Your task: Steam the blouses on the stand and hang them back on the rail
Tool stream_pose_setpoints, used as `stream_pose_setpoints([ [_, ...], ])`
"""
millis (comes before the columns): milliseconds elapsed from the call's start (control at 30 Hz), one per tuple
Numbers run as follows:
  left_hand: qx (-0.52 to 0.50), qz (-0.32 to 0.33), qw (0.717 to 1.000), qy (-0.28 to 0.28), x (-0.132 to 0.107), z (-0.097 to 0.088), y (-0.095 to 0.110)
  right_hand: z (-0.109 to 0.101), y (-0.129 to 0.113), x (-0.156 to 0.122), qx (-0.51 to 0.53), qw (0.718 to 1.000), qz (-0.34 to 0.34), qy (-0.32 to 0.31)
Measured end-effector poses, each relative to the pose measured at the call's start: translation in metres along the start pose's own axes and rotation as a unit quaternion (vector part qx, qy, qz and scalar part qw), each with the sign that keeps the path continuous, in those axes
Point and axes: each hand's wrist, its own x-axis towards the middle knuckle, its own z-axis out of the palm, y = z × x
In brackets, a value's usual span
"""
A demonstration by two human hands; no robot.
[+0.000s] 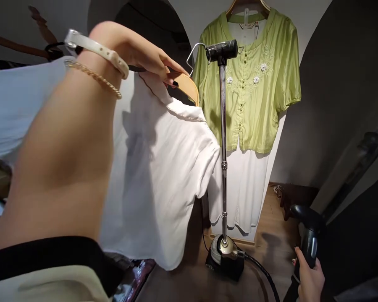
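Observation:
My left hand (pixel 166 67) is closed on the wooden hanger (pixel 187 87) at the collar of a white short-sleeved shirt (pixel 173 167). The hanger's metal hook (pixel 192 56) is at the black head (pixel 222 49) of the steamer pole (pixel 223 126); whether it hangs there, I cannot tell. Low at the right, my right hand (pixel 311 277) wraps round the handle of a black garment steamer head (pixel 309 235), held upright and apart from the shirt. A black ribbed hose (pixel 263 270) runs from the steamer base (pixel 225 256) toward that hand.
Behind the pole hangs a green embroidered blouse (pixel 255 92) over white trousers (pixel 239 188). Plastic-wrapped items (pixel 135 281) lie below the shirt, on the left. A small dark wooden bench (pixel 297 197) and a pair of sandals (pixel 277 191) stand on the wooden floor by the wall.

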Motion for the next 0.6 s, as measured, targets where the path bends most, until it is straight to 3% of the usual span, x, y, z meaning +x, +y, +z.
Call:
stream_pose_setpoints([
  [67,-0.024,-0.038,0.987,-0.154,-0.003,0.0,-0.001,0.005,0.001,-0.019,-0.022,1.0,0.009,0.016],
  [100,-0.048,-0.031,0.98,-0.19,-0.003,0.003,-0.002,0.007,0.001,-0.029,-0.024,0.999,0.009,0.023],
  [233,-0.161,0.073,0.968,-0.18,-0.003,0.039,-0.015,0.018,0.0,-0.074,0.061,0.996,-0.028,0.065],
  [333,-0.167,0.136,0.964,-0.153,-0.004,0.071,-0.018,0.024,0.0,-0.108,0.118,0.984,-0.056,0.119],
  [433,-0.184,0.183,0.956,-0.139,-0.005,0.095,-0.012,0.022,0.005,-0.137,0.13,0.976,-0.072,0.157],
  [533,-0.224,0.258,0.93,-0.138,-0.001,0.11,-0.001,0.017,0.014,-0.159,0.131,0.972,-0.081,0.178],
  [600,-0.207,0.291,0.927,-0.112,-0.001,0.118,0.003,0.013,0.021,-0.171,0.126,0.971,-0.078,0.185],
])
